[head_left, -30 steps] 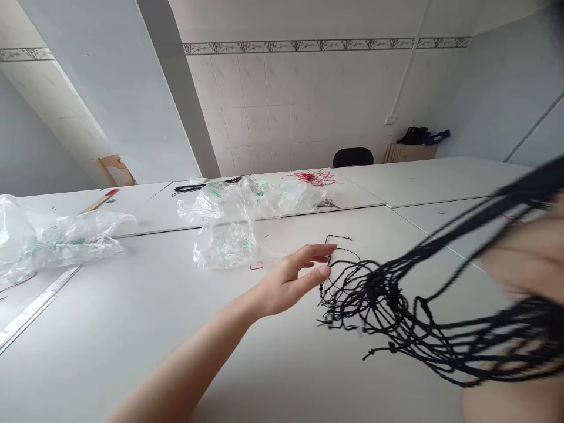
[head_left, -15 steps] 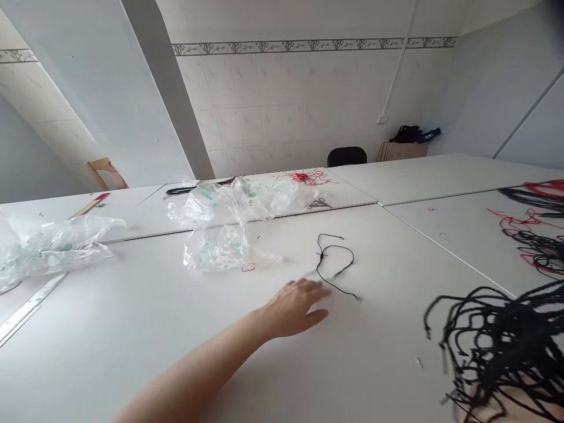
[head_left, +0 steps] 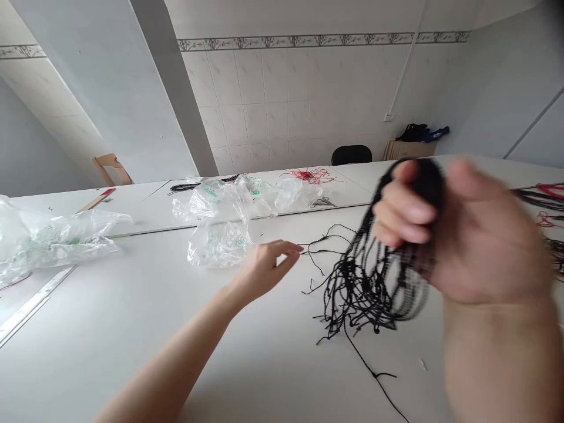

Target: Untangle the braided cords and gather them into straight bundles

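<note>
My right hand (head_left: 458,229), raised over the right of the table and blurred, is closed around a thick bundle of black knotted cords (head_left: 361,282). The cords hang down from it, and one long strand trails toward the front edge. Left of the bundle, a thin black cord (head_left: 315,242) with loops lies on the white table. My left hand (head_left: 268,264) has its fingertips together at the left end of this cord, pinching it.
Crumpled clear plastic bags (head_left: 220,235) lie left of centre, more bags (head_left: 57,238) at far left above a metal ruler (head_left: 33,305). Behind are red cords (head_left: 311,174) and scissors (head_left: 324,201). More cords lie at the right edge.
My right hand has come up and inward from the lower right corner with the black bundle. My left hand has moved slightly left and up, its fingers now closed at the thin cord.
</note>
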A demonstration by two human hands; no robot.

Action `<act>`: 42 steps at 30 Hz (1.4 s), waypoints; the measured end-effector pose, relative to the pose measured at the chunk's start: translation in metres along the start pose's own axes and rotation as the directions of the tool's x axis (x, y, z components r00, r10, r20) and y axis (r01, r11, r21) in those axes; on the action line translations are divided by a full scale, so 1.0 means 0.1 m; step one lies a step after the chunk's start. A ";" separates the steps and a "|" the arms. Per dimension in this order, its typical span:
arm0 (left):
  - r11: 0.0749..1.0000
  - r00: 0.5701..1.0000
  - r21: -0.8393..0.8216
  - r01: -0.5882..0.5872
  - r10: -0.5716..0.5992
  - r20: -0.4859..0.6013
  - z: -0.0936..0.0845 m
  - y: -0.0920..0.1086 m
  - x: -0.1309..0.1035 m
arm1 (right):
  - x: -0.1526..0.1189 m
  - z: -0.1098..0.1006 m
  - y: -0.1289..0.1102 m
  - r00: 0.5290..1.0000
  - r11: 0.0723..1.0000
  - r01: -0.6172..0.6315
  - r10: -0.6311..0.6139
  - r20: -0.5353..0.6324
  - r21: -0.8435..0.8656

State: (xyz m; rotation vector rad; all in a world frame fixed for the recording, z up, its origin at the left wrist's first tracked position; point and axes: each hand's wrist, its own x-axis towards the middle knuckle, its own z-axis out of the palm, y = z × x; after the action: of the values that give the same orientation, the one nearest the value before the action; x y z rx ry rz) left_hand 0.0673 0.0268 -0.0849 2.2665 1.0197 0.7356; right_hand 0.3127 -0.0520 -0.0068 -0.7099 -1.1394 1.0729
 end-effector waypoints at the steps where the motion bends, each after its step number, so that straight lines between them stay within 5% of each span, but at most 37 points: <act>1: 0.995 0.998 -0.094 -0.009 0.003 -0.058 -0.06 0.05 -0.01 | 0.04 0.13 0.03 0.997 0.995 -0.050 0.045 0.061 0.082; 6: 0.879 0.973 -0.469 -0.080 -0.034 -0.229 -0.26 0.28 -0.08 | 0.15 0.38 0.44 0.963 0.979 -0.186 0.164 0.214 0.085; 13: 0.806 0.999 -0.591 0.013 -0.039 -0.032 -0.27 0.28 -0.11 | 0.16 0.45 0.68 0.899 0.965 -0.260 0.259 0.352 -0.045; 25: 0.644 0.976 -0.754 0.128 0.053 0.211 -0.25 0.27 -0.13 | 0.14 0.43 0.72 0.903 0.918 -0.205 0.311 0.296 -0.338; 31: 0.577 0.983 -0.799 0.171 -0.044 0.178 -0.20 0.25 -0.14 | 0.16 0.45 0.71 0.897 0.928 -0.187 0.295 0.329 -0.322; 36: 0.617 0.991 -0.776 0.129 -0.069 0.111 -0.19 0.22 -0.12 | 0.17 0.47 0.71 0.924 0.934 -0.188 0.273 0.268 -0.304; 42: 0.531 0.980 -0.824 0.197 -0.114 0.161 -0.20 0.20 -0.09 | 0.23 0.48 0.78 0.936 0.949 -0.187 0.251 0.247 -0.255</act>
State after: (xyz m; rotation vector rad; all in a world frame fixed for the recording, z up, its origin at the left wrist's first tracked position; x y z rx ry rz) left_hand 0.0591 0.0137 -0.0601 1.3126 0.5933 0.8044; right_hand 0.2445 -0.0063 -0.0533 -0.9048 -1.4658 1.2727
